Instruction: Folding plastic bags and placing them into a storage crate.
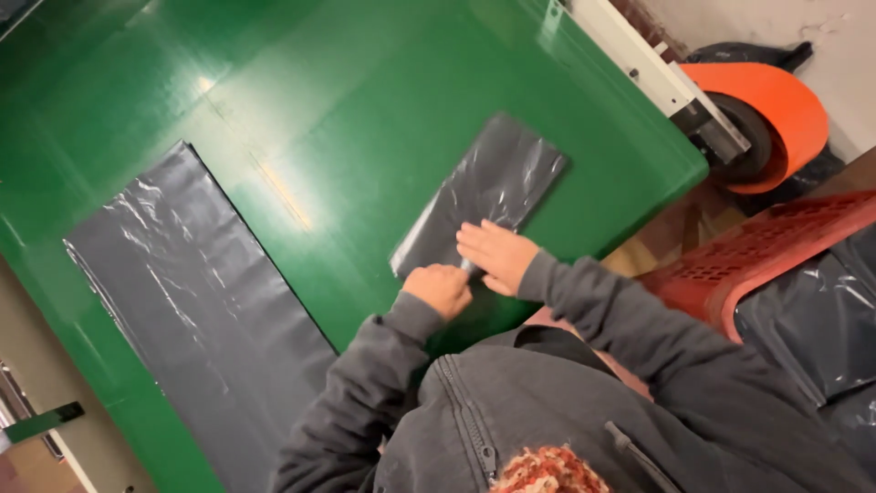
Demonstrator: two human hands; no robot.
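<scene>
A folded black plastic bag (497,183) lies on the green table (365,110), near its right edge. My right hand (495,256) rests flat on the bag's near end, fingers stretched out. My left hand (440,288) is curled into a fist right beside it, gripping the bag's near edge, and the two hands almost touch. Both arms are in grey hoodie sleeves. The part of the bag under my hands is hidden.
A long flat black plastic sheet (192,301) lies on the left part of the table. Past the table's right edge stand an orange roll (789,114) on a white frame and a red crate (757,256) next to black bags (812,319).
</scene>
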